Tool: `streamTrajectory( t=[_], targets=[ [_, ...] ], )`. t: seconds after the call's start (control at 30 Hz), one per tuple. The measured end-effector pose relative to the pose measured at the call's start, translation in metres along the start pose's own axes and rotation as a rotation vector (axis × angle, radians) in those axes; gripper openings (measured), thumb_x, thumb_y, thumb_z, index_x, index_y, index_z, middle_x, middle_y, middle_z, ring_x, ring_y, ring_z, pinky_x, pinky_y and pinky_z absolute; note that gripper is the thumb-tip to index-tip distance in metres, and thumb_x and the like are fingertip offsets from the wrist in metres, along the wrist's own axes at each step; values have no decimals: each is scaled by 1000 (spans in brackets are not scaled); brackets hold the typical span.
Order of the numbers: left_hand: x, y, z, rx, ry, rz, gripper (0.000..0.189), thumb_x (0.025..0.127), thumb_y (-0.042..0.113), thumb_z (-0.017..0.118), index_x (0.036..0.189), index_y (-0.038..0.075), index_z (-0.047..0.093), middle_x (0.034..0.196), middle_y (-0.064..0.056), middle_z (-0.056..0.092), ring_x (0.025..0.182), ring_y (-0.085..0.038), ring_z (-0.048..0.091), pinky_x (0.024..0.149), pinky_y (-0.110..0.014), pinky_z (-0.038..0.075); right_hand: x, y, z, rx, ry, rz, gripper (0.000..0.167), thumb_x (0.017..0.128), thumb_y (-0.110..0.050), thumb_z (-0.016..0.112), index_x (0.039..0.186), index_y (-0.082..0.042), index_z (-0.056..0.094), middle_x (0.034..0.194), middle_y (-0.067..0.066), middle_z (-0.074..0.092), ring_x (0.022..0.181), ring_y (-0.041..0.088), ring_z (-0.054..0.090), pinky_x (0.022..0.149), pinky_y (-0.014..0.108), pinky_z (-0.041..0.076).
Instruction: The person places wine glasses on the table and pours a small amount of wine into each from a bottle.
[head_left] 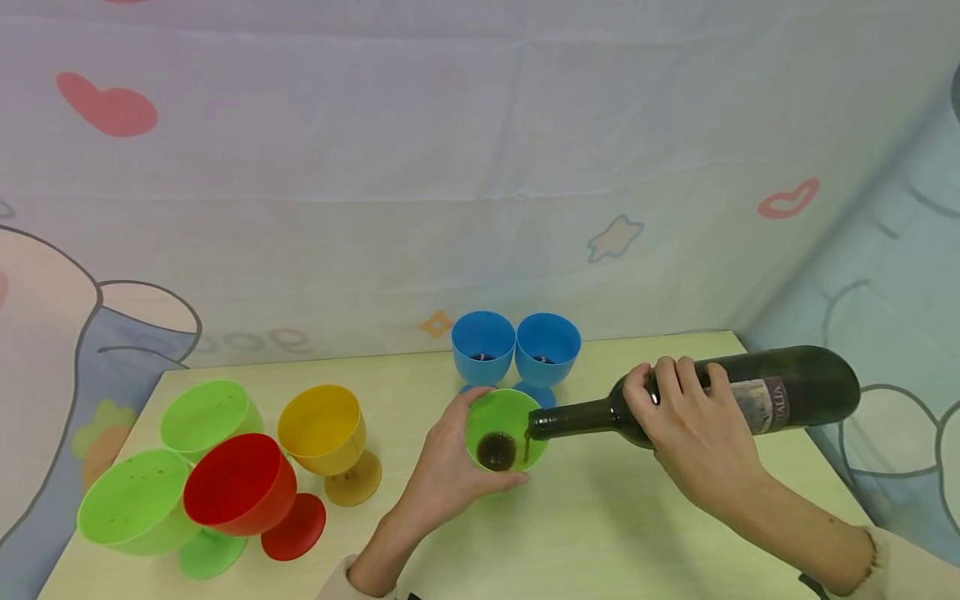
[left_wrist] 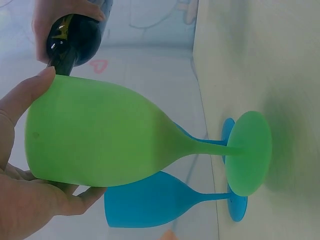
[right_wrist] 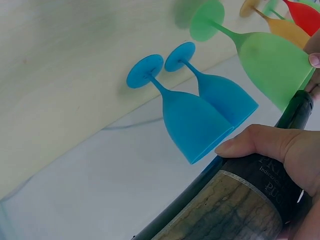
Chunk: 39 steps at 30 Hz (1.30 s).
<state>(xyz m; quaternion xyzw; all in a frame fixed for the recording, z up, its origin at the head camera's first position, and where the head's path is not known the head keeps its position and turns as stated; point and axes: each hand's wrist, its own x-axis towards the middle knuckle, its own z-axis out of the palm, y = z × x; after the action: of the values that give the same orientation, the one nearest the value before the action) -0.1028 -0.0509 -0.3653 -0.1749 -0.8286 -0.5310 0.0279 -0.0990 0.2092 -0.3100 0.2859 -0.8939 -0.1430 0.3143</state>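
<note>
My left hand [head_left: 448, 458] holds a green plastic goblet [left_wrist: 100, 130] round its bowl, thumb on one side and fingers on the other. The goblet's foot looks raised above the table in the left wrist view, though I cannot tell for certain. Dark liquid lies in the bowl. In my right hand [head_left: 693, 433] is a dark glass wine bottle [head_left: 813, 387], gripped round its shoulder and tilted nearly level. Its mouth is at the goblet's rim, and a thin dark stream runs from it into the bowl. Part of the label is hidden by the hand.
Two blue goblets [head_left: 482, 333] with dark liquid stand side by side just behind the green one. On the left of the pale table [head_left: 570, 533] are a yellow goblet [head_left: 318, 425], a red goblet [head_left: 240, 487] and two green goblets [head_left: 135, 508]. A patterned cloth [head_left: 450, 167] hangs behind.
</note>
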Motion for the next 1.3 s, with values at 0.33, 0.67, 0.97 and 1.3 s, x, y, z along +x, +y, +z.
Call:
streamTrajectory(
  t=[0.33, 0.67, 0.97, 1.3],
  targets=[
    [1, -1, 1, 0, -8, -11, 88, 57, 23, 87, 129, 4, 40, 115, -10, 52, 101, -28, 49, 82, -49, 43, 0, 1, 0, -4, -3, -2, 54, 58, -9, 77, 100, 5, 46, 82, 25, 50, 75, 40, 49, 64, 52, 41],
    [1, -1, 2, -5, -6, -17, 88, 58, 24, 87, 129, 4, 39, 116, -10, 52, 102, -28, 49, 83, -50, 42, 0, 1, 1, -4, 15, -2, 53, 58, -7, 76, 99, 5, 46, 81, 24, 50, 74, 39, 49, 63, 51, 41],
    [0, -2, 3, 2, -8, -20, 88, 57, 24, 87, 129, 4, 40, 118, -10, 52, 102, -27, 49, 84, -47, 42, -4, -1, 4, 10, 21, 16, 55, 53, -9, 78, 97, 4, 47, 81, 23, 51, 72, 38, 50, 61, 51, 41],
    [-2, -4, 4, 25, -9, -13, 89, 57, 25, 87, 129, 4, 40, 119, -10, 52, 102, -27, 50, 85, -46, 41, -12, -6, 11, 62, -15, 59, 67, 43, -13, 81, 97, 2, 46, 79, 22, 52, 69, 37, 51, 59, 50, 41]
  ],
)
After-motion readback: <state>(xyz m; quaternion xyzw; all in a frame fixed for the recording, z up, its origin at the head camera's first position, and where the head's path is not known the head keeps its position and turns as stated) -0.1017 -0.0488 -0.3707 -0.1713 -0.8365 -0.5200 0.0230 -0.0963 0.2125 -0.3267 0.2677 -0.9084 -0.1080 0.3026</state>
